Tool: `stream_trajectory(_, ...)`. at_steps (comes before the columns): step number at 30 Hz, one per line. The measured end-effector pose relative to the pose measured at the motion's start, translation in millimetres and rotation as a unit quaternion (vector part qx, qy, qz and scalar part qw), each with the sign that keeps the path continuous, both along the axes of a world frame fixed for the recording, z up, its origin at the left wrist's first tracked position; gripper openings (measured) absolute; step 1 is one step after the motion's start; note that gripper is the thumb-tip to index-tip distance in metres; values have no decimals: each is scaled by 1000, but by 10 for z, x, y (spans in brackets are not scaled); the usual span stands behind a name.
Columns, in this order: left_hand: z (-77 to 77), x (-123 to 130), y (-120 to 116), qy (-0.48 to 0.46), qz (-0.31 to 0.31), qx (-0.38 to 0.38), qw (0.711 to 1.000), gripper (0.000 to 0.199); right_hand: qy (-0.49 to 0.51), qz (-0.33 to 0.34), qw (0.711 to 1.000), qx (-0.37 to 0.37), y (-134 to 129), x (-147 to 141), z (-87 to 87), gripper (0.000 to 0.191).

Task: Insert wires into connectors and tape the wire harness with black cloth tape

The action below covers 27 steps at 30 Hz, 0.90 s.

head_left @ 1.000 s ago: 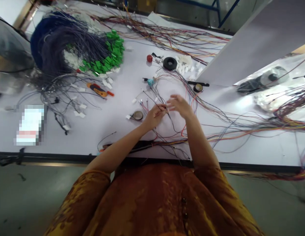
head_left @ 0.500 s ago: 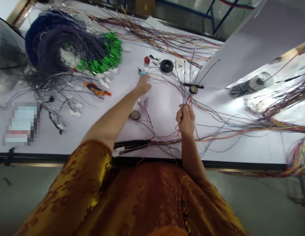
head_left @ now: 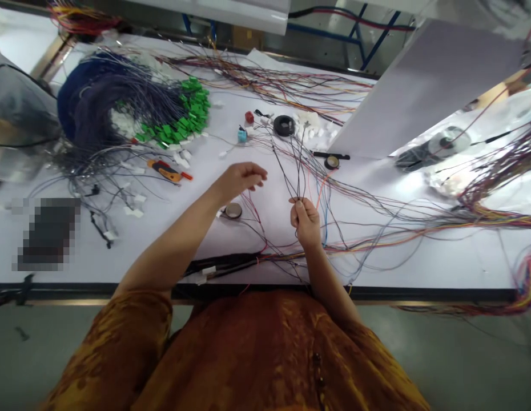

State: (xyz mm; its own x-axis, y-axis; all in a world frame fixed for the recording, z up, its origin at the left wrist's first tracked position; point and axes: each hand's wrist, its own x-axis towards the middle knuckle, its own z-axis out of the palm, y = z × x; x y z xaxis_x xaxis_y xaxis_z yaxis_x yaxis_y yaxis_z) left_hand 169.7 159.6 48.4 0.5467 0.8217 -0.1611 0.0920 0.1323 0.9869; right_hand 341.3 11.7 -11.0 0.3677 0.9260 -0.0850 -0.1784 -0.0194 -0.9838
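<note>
My right hand [head_left: 306, 221] is closed around several thin black wires [head_left: 298, 171], whose loose ends fan out above the fist. To its left, my left hand [head_left: 245, 180] hovers over the table, fingers bent and apart, with nothing visible in them. Just below that hand lies a roll of tape [head_left: 233, 210], beside thin red wires [head_left: 257, 212]. Farther back sit a light-blue connector [head_left: 242, 135], a red connector [head_left: 249, 117] and a black tape roll [head_left: 284, 125]. A smaller dark roll [head_left: 332, 162] rests to the right, near a black strip [head_left: 331, 154].
A large coil of dark-blue wires with green connectors [head_left: 175, 125] lies at the left, near an orange cutter [head_left: 163, 169]. Long wire bundles [head_left: 398, 225] run to the right. A white upright panel [head_left: 402, 97] stands at the back right. The table's dark edge [head_left: 419, 293] is in front.
My left hand has drawn back toward me from beside the light-blue connector. My right hand has moved slightly left and nearer with the black wires. The view has shifted a little.
</note>
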Motion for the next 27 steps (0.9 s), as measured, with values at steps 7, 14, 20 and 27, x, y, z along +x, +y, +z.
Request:
stream_trajectory(7,-12,25,-374,-32,28,-107,993,13,-7,24,1000,-1,-99,-108,2,39)
stream_trajectory(14,19,-13,-432,-89,78,-134,984,25,-13,45,999,2,-130,-173,7,38)
stream_trajectory(20,64,-47,-485,-69,222,38,972,33,-21,48,999,4,-129,-176,-51,39)
stream_trajectory(27,153,129,-524,-11,128,90,988,14,-87,55,995,12,-147,-198,-104,36)
